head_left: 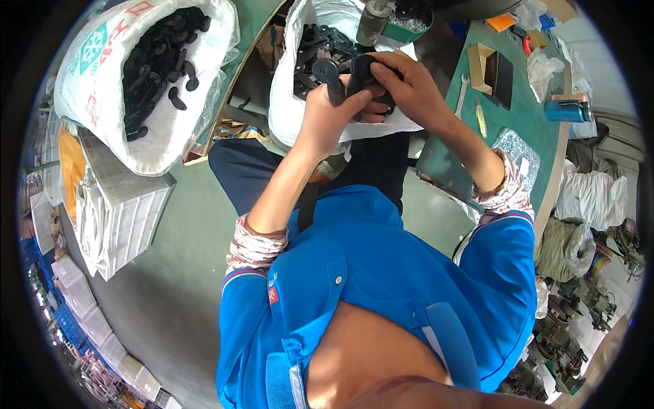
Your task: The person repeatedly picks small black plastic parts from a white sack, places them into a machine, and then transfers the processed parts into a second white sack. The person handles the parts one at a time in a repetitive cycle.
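Note:
Over a white sack of black parts, my two hands are close together. My left hand is closed around a black plastic part with a round head, and its fingers reach under more black pieces. A second round-headed black part is pinched between the thumb and fingers of my right hand. The lower ends of both parts are hidden by my fingers. Loose black parts lie in the sack just beyond my hands, beneath a metal cylinder of a machine.
At the left, another white sack holds many black parts. Below it stands a white plastic crate. On the green bench at right lie a wrench, a cutter knife, a cardboard box and a blue can.

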Demonstrator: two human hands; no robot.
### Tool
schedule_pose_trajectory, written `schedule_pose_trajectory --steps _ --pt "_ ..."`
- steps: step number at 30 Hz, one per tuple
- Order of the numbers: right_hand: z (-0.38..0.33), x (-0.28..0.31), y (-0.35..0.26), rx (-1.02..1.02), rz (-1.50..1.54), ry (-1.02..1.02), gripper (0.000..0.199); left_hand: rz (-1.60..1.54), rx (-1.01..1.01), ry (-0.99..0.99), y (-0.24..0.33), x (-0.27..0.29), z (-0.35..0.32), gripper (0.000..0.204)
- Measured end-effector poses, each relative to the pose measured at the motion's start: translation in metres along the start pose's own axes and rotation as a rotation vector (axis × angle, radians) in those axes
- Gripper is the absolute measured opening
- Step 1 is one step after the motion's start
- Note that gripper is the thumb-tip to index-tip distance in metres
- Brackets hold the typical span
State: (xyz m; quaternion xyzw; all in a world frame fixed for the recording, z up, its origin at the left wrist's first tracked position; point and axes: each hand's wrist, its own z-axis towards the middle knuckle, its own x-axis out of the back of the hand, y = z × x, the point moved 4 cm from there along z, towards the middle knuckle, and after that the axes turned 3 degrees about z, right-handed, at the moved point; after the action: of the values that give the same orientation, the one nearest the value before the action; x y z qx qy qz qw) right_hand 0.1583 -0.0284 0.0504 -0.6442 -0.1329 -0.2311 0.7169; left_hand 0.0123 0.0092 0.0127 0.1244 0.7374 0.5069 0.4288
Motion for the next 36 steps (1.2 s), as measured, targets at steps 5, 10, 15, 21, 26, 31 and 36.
schedule_pose_trajectory --steps 5,10,15,21,26,31,36 --pt "0.013 0.024 -0.015 0.004 0.243 0.152 0.029 -0.05 -0.011 0.063 -0.005 0.003 0.004 0.034" --pt "0.074 0.07 -0.058 -0.084 0.54 0.37 0.021 -0.022 0.059 0.002 -0.008 0.0 0.002 0.049" --pt "0.099 0.087 -0.055 -0.266 0.476 0.235 0.025 -0.068 0.135 -0.088 -0.003 -0.008 0.0 0.045" --pt "0.082 0.053 -0.042 -0.307 0.757 0.233 0.018 -0.145 0.138 -0.135 -0.006 0.005 -0.007 0.041" --pt "-0.001 -0.013 0.014 -0.162 0.384 0.122 0.032 -0.146 0.185 -0.25 -0.014 0.001 -0.008 0.037" --pt "-0.031 -0.025 0.02 -0.396 0.609 0.212 0.017 0.088 0.111 -0.277 -0.013 0.006 -0.006 0.04" --pt "-0.033 -0.009 0.017 -0.246 0.829 0.296 0.018 0.307 -0.255 0.388 0.047 0.135 0.007 0.033"
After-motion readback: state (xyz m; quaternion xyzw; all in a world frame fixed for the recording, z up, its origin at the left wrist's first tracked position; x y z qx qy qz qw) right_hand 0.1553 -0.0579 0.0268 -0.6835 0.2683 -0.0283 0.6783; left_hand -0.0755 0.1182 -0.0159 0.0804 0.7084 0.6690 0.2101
